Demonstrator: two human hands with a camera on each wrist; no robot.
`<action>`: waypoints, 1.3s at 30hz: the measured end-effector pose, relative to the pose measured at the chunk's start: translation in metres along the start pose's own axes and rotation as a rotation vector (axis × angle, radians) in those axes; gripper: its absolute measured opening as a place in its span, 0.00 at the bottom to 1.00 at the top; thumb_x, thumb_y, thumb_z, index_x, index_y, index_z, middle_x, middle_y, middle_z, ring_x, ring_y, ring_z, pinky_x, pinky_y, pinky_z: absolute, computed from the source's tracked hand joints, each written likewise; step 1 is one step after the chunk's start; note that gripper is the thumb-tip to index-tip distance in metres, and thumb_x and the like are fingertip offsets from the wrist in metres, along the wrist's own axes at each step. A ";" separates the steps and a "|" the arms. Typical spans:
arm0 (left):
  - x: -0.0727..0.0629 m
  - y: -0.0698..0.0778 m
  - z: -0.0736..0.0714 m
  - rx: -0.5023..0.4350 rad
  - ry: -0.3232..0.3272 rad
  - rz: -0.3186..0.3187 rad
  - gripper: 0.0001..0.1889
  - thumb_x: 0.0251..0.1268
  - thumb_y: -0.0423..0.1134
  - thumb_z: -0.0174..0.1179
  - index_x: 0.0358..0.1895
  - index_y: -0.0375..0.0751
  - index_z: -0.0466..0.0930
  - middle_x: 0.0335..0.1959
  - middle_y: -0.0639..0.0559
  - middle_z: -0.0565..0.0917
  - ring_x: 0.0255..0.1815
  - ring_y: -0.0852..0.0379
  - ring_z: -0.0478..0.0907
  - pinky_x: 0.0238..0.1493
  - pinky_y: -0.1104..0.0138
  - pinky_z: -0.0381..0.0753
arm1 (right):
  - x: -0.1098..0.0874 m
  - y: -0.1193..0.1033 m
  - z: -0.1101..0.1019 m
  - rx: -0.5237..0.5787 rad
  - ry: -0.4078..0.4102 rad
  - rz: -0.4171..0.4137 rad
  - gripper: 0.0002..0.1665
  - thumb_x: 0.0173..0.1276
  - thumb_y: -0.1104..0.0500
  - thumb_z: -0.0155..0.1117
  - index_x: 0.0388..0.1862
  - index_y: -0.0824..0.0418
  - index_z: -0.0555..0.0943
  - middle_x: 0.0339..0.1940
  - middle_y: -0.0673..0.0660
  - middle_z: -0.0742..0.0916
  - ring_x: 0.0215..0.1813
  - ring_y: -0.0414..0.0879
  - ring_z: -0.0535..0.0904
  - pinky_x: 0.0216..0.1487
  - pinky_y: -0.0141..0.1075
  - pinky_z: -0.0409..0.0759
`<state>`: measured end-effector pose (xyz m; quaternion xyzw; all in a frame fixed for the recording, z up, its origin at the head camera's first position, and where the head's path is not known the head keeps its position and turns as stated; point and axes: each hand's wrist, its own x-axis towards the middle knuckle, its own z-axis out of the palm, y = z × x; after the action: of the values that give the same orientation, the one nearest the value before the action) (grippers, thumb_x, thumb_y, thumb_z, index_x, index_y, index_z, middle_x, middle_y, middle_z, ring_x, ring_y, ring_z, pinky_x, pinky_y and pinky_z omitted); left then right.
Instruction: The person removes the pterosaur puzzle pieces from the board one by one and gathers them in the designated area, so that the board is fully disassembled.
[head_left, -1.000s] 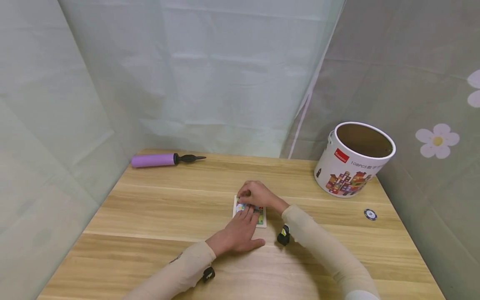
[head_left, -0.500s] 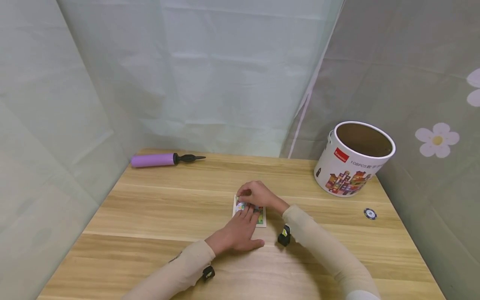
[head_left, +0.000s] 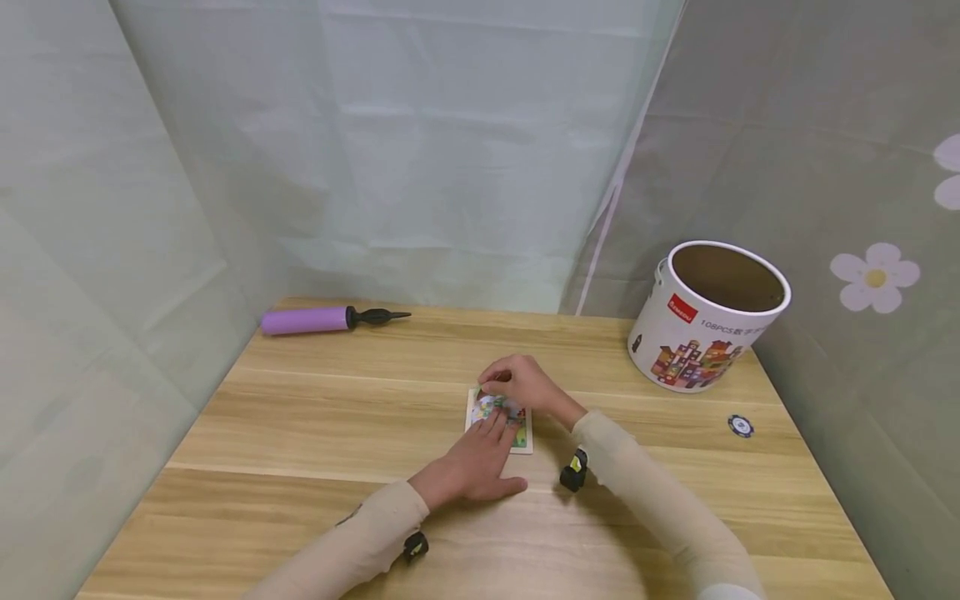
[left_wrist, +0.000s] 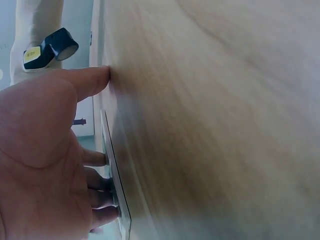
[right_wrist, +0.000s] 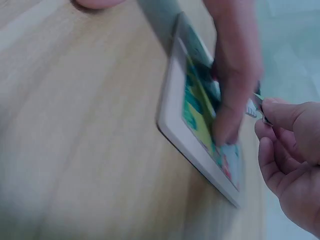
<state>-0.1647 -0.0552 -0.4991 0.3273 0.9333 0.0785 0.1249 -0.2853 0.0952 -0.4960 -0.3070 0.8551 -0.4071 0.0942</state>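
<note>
Nearest, short of the puzzle board (right_wrist: 172, 97), two beige sleeves reach in over the wood-grain table (head_left: 300, 425), with a small black wrist camera (head_left: 415, 547) at the left cuff and another below the right.

The left hand (head_left: 480, 471) lies over the board's near part, fingers extended and tips touching its face, thumb out to the side on the table; it grips nothing and seems to be steadying the board. The board lies flat on the table, a pale rim around a colourful printed picture (right_wrist: 197, 117), much of it under the fingers.

Over the board's far edge, the right hand (head_left: 519, 383) pinches a small thin puzzle piece (right_wrist: 260, 106) between thumb and fingertip, the other fingers curled.

As for progress, the visible print looks largely filled in, while at least this one piece is off the board. Whether it is being fitted or taken out cannot be told, and fingers hide any gap it might belong to; seating or removing that piece appears unfinished.

Well to the right of the board lies a poker chip (head_left: 741, 426); beyond that, a white block bucket (head_left: 697, 333) marked "108PCS". Beyond the board to its left lies a purple balloon pump (head_left: 307, 320). None of these is being touched.
</note>
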 end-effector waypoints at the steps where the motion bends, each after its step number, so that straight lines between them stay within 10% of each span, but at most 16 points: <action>1: 0.000 0.000 -0.001 -0.001 -0.001 0.002 0.47 0.73 0.65 0.52 0.79 0.30 0.54 0.82 0.31 0.51 0.83 0.38 0.48 0.80 0.51 0.55 | -0.001 0.000 -0.003 -0.006 0.008 0.005 0.08 0.72 0.59 0.69 0.46 0.60 0.90 0.41 0.49 0.92 0.42 0.38 0.86 0.48 0.37 0.85; 20: -0.004 -0.004 -0.001 -0.002 0.017 0.007 0.47 0.73 0.66 0.51 0.80 0.33 0.54 0.82 0.33 0.50 0.83 0.39 0.48 0.80 0.50 0.55 | -0.054 0.029 -0.067 -0.098 0.147 0.070 0.06 0.69 0.62 0.71 0.42 0.60 0.91 0.39 0.54 0.92 0.43 0.45 0.89 0.46 0.39 0.87; 39: -0.002 -0.005 0.003 0.018 0.015 0.013 0.48 0.74 0.67 0.49 0.81 0.32 0.51 0.83 0.34 0.49 0.84 0.40 0.47 0.81 0.52 0.53 | -0.079 0.052 -0.072 -0.110 0.083 0.098 0.04 0.68 0.62 0.72 0.38 0.59 0.92 0.37 0.51 0.92 0.36 0.37 0.85 0.38 0.30 0.81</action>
<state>-0.1651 -0.0600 -0.5028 0.3339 0.9327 0.0734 0.1145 -0.2756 0.2140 -0.4957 -0.2522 0.8934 -0.3666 0.0614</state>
